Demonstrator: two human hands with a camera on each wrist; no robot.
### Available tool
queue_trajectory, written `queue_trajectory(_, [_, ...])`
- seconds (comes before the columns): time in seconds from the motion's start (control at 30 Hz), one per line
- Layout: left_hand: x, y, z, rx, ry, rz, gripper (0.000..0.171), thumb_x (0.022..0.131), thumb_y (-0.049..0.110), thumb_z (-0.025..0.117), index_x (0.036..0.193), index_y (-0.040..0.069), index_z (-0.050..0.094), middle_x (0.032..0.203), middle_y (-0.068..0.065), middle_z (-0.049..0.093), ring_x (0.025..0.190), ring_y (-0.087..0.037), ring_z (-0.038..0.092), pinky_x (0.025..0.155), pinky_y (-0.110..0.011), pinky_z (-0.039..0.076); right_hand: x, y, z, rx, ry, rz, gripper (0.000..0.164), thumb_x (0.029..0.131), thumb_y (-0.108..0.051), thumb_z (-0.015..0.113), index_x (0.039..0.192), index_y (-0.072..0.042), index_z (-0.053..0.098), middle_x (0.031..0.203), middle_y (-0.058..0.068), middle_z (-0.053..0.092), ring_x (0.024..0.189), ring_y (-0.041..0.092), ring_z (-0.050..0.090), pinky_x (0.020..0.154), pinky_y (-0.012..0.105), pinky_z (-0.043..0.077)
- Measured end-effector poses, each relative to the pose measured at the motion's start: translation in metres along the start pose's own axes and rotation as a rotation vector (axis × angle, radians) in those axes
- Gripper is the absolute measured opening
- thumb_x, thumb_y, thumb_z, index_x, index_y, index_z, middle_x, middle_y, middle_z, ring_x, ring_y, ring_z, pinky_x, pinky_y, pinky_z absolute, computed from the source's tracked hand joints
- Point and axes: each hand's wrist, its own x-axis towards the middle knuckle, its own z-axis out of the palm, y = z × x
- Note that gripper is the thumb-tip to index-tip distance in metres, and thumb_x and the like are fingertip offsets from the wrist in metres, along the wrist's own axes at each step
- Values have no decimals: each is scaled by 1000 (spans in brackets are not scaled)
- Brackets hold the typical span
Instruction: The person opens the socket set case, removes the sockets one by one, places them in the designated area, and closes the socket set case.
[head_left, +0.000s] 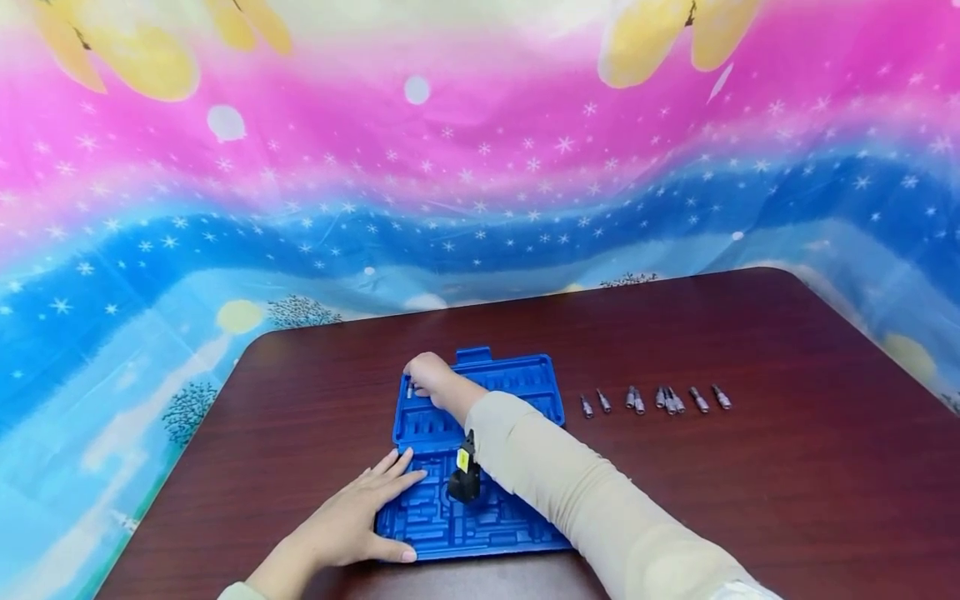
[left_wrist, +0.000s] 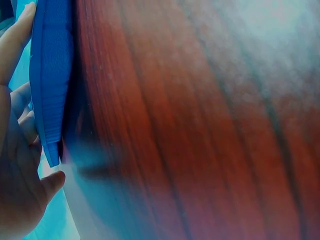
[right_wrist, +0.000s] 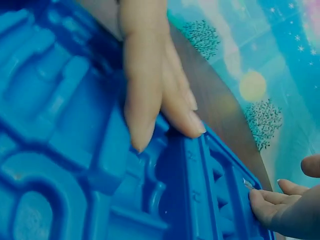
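Note:
A blue plastic tool case (head_left: 435, 521) lies opened flat on the table, its moulded slots facing up. My left hand (head_left: 356, 515) is spread at its lower left, fingers over the side and thumb at the front corner. At the far left corner of the lid half, my right hand (head_left: 438, 382) reaches across. Its fingertips touch a small silver metal bit (right_wrist: 247, 184) lying in a slot there, while the thumb stands apart from them in the right wrist view. The left wrist view shows the case's side wall (left_wrist: 51, 75) beside the left hand (left_wrist: 22, 180).
Several metal nut driver bits (head_left: 671, 400) lie in a loose row on the dark wooden table (head_left: 750, 483), right of the case. A patterned cloth (head_left: 480, 183) hangs behind the table. On the right wrist sits a black camera (head_left: 465, 483).

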Motion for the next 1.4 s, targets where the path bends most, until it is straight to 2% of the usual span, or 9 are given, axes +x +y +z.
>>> queue_trajectory(0.23, [-1,-1,-3,14,15,-1,84,64,67,53,133,24,34,142,-3,18,129,-25,10,97,-52,17,19,4,3,64,41,20,24,87,-4,45,108,6,50,89,15,54,81,23,55,71,31,48])
queue_trajectory(0.5, [2,-1,-3,10,21,-1,83,64,66,55,133,23,35,142,-4,19,129,-25,11,95,-54,20,-1,-12,0,35,1,37,26,89,-3,43,112,7,48,90,16,51,89,26,53,80,33,45])
queue_trajectory(0.6, [2,-1,-1,4,16,-3,83,64,66,54,133,23,35,142,-4,19,129,-25,10,96,-53,18,18,-1,3,5,20,29,19,89,-3,43,104,5,51,78,12,49,74,22,52,76,30,47])
queue_trajectory(0.7, [2,-1,1,7,16,1,83,64,67,53,133,24,35,142,-4,19,129,-25,10,97,-52,17,68,33,7,16,30,-33,14,88,-3,43,95,1,54,68,9,45,60,17,48,61,26,48])
queue_trajectory(0.83, [2,-1,2,11,20,10,83,64,67,53,133,24,34,142,-3,19,129,-24,10,97,-51,16,81,45,4,65,10,-38,20,89,-3,42,102,1,55,83,12,55,72,19,55,63,28,50])
queue_trajectory(0.93, [2,-1,2,11,22,13,83,64,67,53,133,24,35,141,-3,19,129,-25,10,97,-51,16,35,18,-1,81,12,2,27,91,-3,36,112,5,51,104,19,55,94,26,55,76,33,47])
queue_trajectory(1.1, [2,-2,2,22,30,19,84,64,67,53,133,23,36,141,-4,20,129,-25,11,97,-51,16,-14,-9,-5,122,12,-6,30,92,0,32,116,11,44,112,26,49,103,32,50,82,34,43])
queue_trajectory(1.23, [3,-2,1,23,32,21,83,64,67,53,133,23,36,141,-4,20,129,-24,11,98,-51,16,-15,-11,-3,130,48,3,28,91,1,33,115,11,45,112,25,50,103,31,50,82,34,43])
queue_trajectory(1.4, [2,-2,2,19,27,14,83,65,67,53,133,24,35,141,-4,20,129,-25,11,97,-52,16,6,0,-2,182,30,-2,27,91,-2,38,114,9,48,106,24,54,97,30,54,77,33,46])
